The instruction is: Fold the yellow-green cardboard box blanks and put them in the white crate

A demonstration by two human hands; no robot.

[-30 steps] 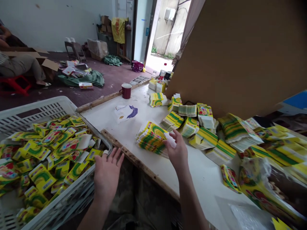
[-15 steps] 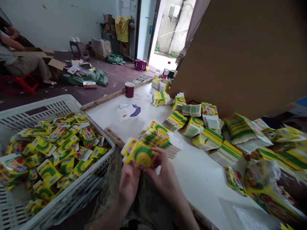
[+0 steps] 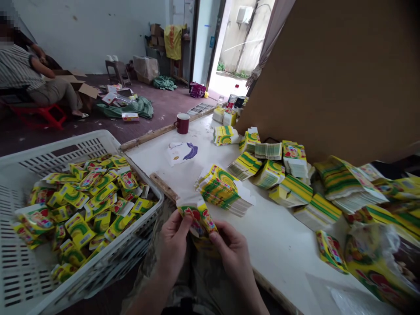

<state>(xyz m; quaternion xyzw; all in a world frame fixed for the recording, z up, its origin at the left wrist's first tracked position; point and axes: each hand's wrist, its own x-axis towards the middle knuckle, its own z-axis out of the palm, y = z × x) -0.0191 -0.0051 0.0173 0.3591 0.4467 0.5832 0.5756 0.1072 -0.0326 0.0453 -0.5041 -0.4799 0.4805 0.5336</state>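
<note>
Both hands hold one small yellow-and-green printed carton (image 3: 197,218) just above my lap, at the table's near edge. My left hand (image 3: 173,247) grips its left side with fingers closed. My right hand (image 3: 230,251) pinches its lower right side, thumb on top. The carton is partly opened into a box shape, with a red picture facing me. A stack of flat cartons (image 3: 223,189) of the same print lies on the white table (image 3: 278,245) just beyond my hands.
A white slotted plastic crate (image 3: 29,280) at my left holds several folded cartons. More flat stacks (image 3: 288,183) cover the table's right side under a tall brown cardboard sheet (image 3: 331,74). A maroon mug (image 3: 183,123) stands farther back. A person sits at far left on a red stool (image 3: 39,114).
My right hand took a flat carton from the stack and my left hand left the crate to join it. Together they drew the carton toward me and turned it.
</note>
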